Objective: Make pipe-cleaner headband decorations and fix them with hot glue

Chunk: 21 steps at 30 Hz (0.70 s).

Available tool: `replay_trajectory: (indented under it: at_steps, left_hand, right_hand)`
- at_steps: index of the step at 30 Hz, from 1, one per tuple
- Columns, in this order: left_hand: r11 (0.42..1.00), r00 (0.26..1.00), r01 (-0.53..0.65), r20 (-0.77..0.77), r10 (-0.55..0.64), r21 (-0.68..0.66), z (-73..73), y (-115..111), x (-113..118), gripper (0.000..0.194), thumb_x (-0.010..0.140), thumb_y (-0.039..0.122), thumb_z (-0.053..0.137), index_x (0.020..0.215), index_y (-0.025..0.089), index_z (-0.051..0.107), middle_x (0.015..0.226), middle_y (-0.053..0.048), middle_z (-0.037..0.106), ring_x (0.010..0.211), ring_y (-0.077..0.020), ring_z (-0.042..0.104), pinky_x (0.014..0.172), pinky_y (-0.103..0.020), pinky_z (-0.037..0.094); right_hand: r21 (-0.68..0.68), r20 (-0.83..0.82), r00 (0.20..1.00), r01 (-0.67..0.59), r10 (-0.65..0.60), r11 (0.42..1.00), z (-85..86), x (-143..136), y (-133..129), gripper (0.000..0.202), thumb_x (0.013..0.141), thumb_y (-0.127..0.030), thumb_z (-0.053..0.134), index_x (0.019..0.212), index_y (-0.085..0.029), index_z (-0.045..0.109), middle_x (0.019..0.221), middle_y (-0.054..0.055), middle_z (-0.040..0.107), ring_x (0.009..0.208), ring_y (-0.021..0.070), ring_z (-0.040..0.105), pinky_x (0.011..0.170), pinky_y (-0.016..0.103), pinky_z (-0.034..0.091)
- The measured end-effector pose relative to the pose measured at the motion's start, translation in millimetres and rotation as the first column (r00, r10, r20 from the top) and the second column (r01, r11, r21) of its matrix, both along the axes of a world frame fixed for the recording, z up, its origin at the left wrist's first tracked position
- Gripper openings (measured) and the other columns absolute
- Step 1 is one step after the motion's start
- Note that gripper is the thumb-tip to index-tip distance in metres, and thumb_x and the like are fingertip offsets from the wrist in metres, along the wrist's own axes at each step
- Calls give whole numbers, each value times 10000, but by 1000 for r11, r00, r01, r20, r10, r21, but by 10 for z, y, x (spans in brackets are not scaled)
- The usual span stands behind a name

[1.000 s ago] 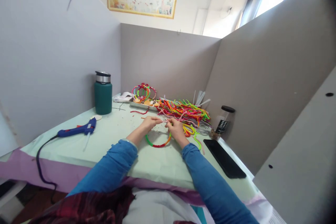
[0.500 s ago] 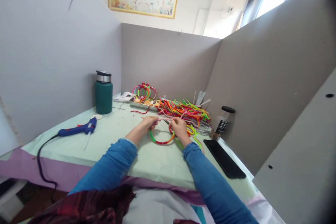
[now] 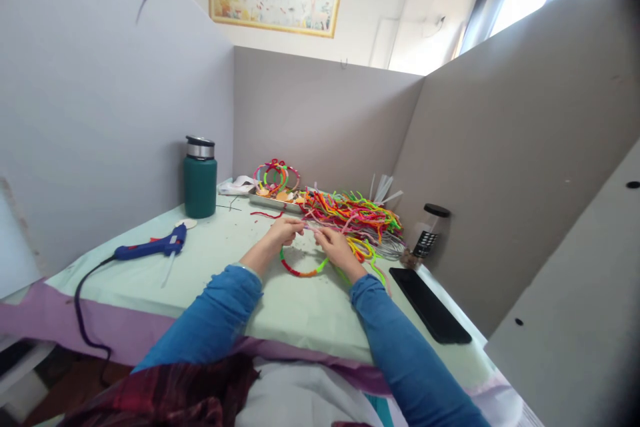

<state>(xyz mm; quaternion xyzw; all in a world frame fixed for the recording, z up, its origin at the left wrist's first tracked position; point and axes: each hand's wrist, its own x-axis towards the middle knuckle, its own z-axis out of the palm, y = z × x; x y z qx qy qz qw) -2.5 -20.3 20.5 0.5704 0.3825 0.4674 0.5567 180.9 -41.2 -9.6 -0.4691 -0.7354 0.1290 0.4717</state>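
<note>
Near the table's middle, my left hand [image 3: 284, 235] pinches one end of a short pink fuzzy stem [image 3: 311, 227]. My right hand [image 3: 336, 248] has its fingers closed on the stem's other side, a small gap from the left. Below and between the hands hangs or lies a ring [image 3: 303, 274] wrapped in green, red and orange; its upper part is hidden by the hands. Yellow and green loops [image 3: 369, 252] lie just right of my right hand. Behind the hands is a heap of colourful fuzzy stems [image 3: 350, 210].
A blue glue gun [image 3: 150, 248] and a green bottle [image 3: 200, 180] stand at left. A metal tray [image 3: 275, 202] with finished rings [image 3: 277, 177] is at the back. A black phone [image 3: 429, 305] and a black-lidded jar [image 3: 431, 230] are at right.
My right hand has shifted left, closer to my left hand. The ring below has turned and moved slightly left.
</note>
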Motion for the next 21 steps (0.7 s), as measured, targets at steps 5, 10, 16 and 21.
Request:
replay_trajectory:
  at_steps: [5, 10, 16, 21]
  left_hand:
    - [999, 989, 19, 150, -12, -48, 12, -2, 27, 237, 770, 330, 651, 820, 98, 635, 753, -80, 646, 470, -77, 485, 441, -218, 359]
    - [994, 948, 112, 301, -105, -9, 43, -16, -8, 250, 716, 335, 715, 749, 138, 566, 590, 15, 534, 424, -53, 405, 419, -193, 302]
    - [983, 977, 113, 163, -137, 147, 48, -31, -17, 325, 705, 424, 718, 764, 125, 608, 481, 90, 299, 376, -23, 194, 383, -203, 95]
    - [970, 951, 187, 219, -219, 156, 43, -52, 30, 396, 734, 485, 672, 855, 110, 631, 587, 26, 471, 447, -51, 369, 418, -197, 278]
  right_hand:
    - [-48, -194, 972, 127, -134, 991, -43, 46, 90, 261, 840, -369, 433, 729, -179, 573, 549, -33, 515, 520, 126, 469, 518, 232, 342]
    - [-120, -340, 937, 39, -78, 992, -73, 73, 166, 283, 834, -428, 440, 801, -176, 564, 630, -17, 556, 539, 127, 482, 508, 227, 375]
    - [-38, -370, 918, -169, 143, 985, 37, -72, -17, 307, 843, -447, 474, 990, -199, 579, 734, -6, 582, 600, 123, 506, 539, 223, 411]
    - [-49, -609, 779, -227, 151, 973, 113, -109, -65, 311, 804, -467, 520, 960, -201, 565, 617, -59, 472, 439, 75, 377, 404, 194, 290]
